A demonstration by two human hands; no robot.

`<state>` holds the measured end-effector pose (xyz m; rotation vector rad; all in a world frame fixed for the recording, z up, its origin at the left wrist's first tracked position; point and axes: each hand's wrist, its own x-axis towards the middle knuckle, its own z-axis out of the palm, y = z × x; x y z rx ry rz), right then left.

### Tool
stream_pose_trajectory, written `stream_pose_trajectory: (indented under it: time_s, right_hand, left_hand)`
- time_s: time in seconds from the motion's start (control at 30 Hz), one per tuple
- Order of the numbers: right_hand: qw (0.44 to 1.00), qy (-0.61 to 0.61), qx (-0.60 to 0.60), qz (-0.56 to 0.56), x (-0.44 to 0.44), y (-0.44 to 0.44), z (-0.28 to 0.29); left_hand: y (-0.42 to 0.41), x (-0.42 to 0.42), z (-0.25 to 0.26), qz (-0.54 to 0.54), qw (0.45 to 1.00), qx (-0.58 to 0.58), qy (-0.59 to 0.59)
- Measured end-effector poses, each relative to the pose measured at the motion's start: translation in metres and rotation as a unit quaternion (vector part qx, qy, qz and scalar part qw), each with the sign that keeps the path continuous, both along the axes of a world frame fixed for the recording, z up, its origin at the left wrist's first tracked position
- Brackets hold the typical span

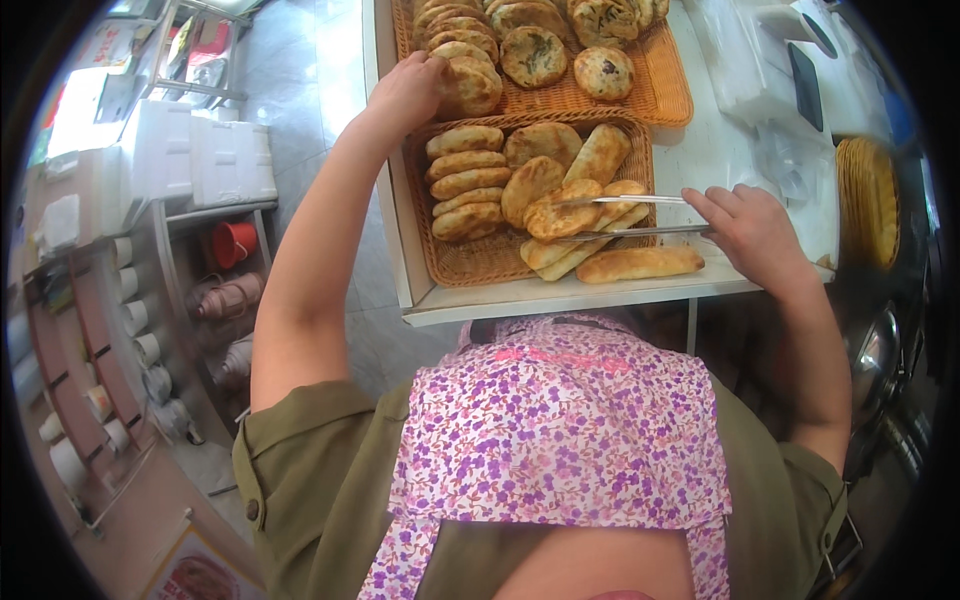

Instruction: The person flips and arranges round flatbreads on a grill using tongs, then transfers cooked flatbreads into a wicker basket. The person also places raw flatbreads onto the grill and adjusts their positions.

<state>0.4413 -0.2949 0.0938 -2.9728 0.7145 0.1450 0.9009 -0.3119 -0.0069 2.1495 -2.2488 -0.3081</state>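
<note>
My right hand (757, 232) grips a pair of metal tongs (652, 231), whose arms lie over and under a round browned flatbread (562, 210) in the near wicker basket (480, 271). Other round flatbreads stand in a row at that basket's left, and long ones lie under the tongs. A long bread (640, 265) rests at the near right, by the counter's front edge. My left hand (412, 84) is at the left rim of the far wicker basket (667, 82), its fingers against the end flatbread (471, 88) of a row; whether they grip it is hidden.
The baskets stand on a white counter (694, 161) with a raised left edge. Clear plastic bags (784, 161) and a dark phone-like object (805, 86) lie at the right, near a stack of yellow round items (868, 202). White foam boxes (229, 161) and a red bucket (234, 244) are at the left.
</note>
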Motion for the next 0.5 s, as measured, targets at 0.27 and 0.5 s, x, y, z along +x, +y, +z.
stream_pose_trajectory:
  time_s: [0.27, 0.5]
  right_hand:
    - [0.999, -0.030, -0.013, 0.022, 0.012, -0.013, 0.008]
    - [0.999, 0.009, -0.008, 0.047, 0.024, -0.013, 0.002]
  left_hand:
    - [-0.018, 0.009, -0.017, -0.029, 0.994, -0.016, 0.107]
    - [-0.024, -0.002, -0.025, -0.006, 0.999, 0.019, 0.046]
